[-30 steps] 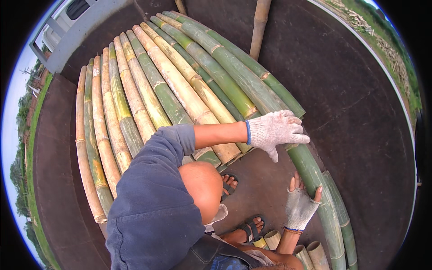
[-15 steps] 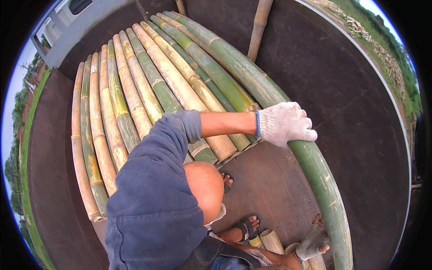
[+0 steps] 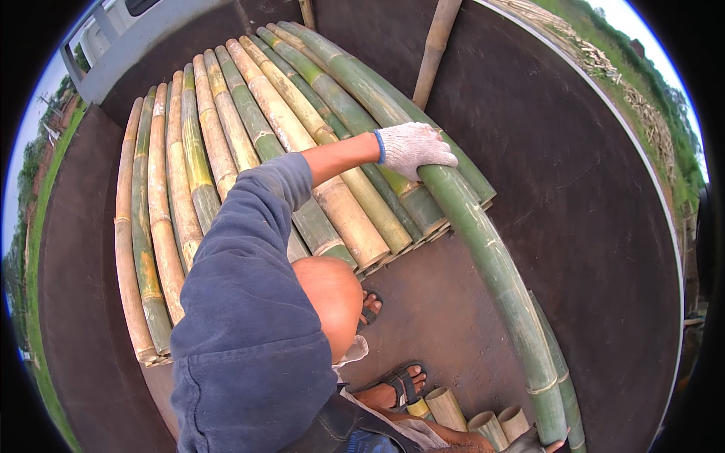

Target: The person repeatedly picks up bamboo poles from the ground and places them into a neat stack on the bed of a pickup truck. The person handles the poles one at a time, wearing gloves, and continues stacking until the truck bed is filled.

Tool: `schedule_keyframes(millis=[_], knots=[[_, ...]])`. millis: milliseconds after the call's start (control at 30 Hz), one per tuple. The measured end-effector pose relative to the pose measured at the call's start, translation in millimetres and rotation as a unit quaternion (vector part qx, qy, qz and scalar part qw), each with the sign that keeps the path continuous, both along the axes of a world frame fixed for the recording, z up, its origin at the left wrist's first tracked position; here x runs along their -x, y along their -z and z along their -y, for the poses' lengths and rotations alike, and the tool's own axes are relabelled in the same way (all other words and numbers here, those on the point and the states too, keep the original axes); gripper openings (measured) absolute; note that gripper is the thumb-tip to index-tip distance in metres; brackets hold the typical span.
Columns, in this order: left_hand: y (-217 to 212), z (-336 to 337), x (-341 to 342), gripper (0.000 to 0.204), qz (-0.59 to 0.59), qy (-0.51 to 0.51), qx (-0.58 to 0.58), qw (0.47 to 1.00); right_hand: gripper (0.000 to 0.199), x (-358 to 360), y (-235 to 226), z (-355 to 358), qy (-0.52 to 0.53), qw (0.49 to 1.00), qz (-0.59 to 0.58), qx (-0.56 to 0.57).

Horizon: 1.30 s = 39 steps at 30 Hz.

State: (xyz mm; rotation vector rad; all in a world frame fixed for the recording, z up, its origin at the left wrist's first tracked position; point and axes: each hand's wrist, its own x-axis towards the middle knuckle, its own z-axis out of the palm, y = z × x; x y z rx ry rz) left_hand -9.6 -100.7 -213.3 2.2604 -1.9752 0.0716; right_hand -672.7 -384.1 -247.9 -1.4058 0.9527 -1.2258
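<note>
In the head view, looking down, your left hand (image 3: 418, 149), in a pale knitted glove with a blue cuff, is above the middle, its fingers together and clamped on a long green bamboo pole (image 3: 491, 257). From there the pole curves, bent by the wide lens, down to the lower edge, right of centre, where your right hand (image 3: 532, 444) is at its near end; that hand is dark and mostly cut off, so you cannot tell whether its fingers are closed on the pole. Your left arm reaches across in a navy sleeve (image 3: 249, 302), with your bare knee (image 3: 328, 298) bent beside it. Left of the held pole, a row of bamboo poles (image 3: 296, 134), green, yellow and tan, lies side by side, running toward the far wall. Another green pole (image 3: 557, 362) lies just right of the held one, near its lower end. Short open ends of bamboo (image 3: 445, 408) show at the bottom, near your sandalled foot (image 3: 404, 385). Everything sits on a dark floor (image 3: 445, 302) between dark side walls (image 3: 574, 196); a single bamboo post (image 3: 436, 53) leans at the far wall. Outside, upper right, are piles of pale wood (image 3: 596, 64) and grass.
</note>
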Motion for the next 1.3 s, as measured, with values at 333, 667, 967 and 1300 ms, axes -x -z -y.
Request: schedule_keyframes(millis=[333,667,967,1300], knots=[[14.7,-84.3,-140.4,0.069,0.042,-0.446,0.298,0.843,0.062,-242.4,13.5,-16.9,-0.241,0.937,-0.226,-0.116],[68.4,18.2,-100.5,0.085,-0.136,-0.380,0.338,0.850,0.081,-488.0,-8.4,44.0,-0.313,0.865,-0.388,0.054],[35.7,94.6,-149.4,0.084,-0.154,-0.367,0.283,0.873,0.092,-490.2,7.1,86.9,-0.400,0.844,-0.332,0.130],[-0.3,145.1,-224.4,0.127,-0.328,-0.702,0.233,0.587,0.091,-502.0,18.7,110.6,-0.391,0.844,-0.319,0.183]])
